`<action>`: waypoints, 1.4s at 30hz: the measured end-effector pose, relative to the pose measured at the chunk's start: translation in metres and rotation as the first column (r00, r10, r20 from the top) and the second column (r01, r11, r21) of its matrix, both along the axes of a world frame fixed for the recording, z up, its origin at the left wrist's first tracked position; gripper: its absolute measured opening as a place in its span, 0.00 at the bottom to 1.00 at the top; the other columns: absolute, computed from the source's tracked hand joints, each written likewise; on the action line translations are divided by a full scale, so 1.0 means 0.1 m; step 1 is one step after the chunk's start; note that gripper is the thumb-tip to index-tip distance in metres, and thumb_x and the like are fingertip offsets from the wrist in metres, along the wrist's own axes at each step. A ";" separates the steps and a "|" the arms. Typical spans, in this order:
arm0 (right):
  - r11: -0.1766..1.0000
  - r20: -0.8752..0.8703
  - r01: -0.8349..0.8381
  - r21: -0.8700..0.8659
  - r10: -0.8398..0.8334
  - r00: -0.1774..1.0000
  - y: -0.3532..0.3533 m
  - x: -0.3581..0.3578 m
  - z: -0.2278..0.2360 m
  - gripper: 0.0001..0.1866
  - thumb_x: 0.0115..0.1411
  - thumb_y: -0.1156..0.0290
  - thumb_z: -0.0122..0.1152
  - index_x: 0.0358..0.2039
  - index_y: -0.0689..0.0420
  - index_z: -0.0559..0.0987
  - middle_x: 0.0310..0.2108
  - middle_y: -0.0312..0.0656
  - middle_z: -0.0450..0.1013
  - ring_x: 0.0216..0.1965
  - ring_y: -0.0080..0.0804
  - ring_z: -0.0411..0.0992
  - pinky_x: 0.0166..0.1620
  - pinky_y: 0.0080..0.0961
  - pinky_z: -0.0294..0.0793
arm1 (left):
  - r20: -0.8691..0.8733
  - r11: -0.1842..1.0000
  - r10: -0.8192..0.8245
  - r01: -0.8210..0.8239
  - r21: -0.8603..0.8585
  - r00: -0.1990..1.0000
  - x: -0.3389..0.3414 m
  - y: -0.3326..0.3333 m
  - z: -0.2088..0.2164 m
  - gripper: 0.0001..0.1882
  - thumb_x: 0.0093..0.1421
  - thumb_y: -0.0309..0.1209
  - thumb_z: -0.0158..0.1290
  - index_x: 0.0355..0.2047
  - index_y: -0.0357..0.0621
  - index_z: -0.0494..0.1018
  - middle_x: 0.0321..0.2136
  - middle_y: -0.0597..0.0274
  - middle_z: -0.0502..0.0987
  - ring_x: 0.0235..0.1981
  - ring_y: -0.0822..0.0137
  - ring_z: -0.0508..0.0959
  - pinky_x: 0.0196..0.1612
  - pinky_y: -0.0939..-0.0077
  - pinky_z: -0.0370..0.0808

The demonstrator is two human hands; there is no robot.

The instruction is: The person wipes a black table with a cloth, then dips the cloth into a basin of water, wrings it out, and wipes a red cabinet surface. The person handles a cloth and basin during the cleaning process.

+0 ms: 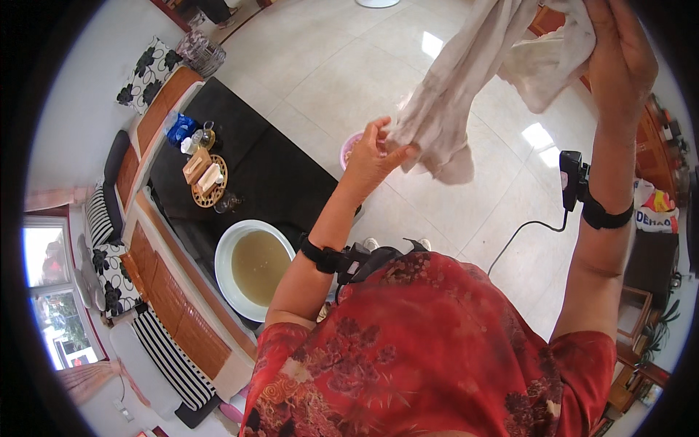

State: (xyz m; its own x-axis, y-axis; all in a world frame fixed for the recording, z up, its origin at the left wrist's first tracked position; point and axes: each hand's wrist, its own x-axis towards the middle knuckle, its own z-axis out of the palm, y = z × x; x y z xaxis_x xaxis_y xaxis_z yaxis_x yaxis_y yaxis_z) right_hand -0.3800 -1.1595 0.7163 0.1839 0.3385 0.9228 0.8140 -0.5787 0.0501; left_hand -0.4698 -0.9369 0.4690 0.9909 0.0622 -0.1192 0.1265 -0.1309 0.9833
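Note:
A damp-looking, greyish-white cloth hangs in loose folds before me, stretched between my two hands. My right hand is raised high at the upper right, its fingers closed on the cloth's upper part. Lower and to the left, my left hand has its thumb and fingers closed on the hanging end. Part of the left hand's grip is hidden by the fabric. At my left stands a white basin of murky, yellowish-brown water. Behind the left hand shows part of a pink basin on the floor.
A black-covered table stands to my left, bearing a round woven tray with a tissue box, a glass teapot and a blue package. Beyond it runs a wooden sofa with cushions. Cabinets line the right side.

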 end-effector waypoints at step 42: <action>0.815 -0.716 -0.105 0.570 0.555 0.423 0.36 -0.44 -1.66 0.34 0.57 0.79 0.61 0.62 0.52 0.59 0.42 0.43 0.75 0.47 0.27 0.73 0.50 0.25 0.72 | 0.569 0.753 0.366 0.124 -0.646 0.737 0.27 -0.10 1.51 0.26 0.57 0.24 0.61 0.51 0.41 0.58 0.45 0.59 0.70 0.41 0.68 0.76 0.43 0.69 0.80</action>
State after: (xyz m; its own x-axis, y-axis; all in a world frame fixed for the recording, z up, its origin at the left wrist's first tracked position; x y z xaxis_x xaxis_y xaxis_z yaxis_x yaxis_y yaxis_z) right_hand -0.4242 -1.1231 0.5500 0.8728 0.2246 0.4332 0.4503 -0.0285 -0.8924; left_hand -0.4430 -0.9468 0.6196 0.8169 0.3447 0.4625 -0.5768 0.4854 0.6570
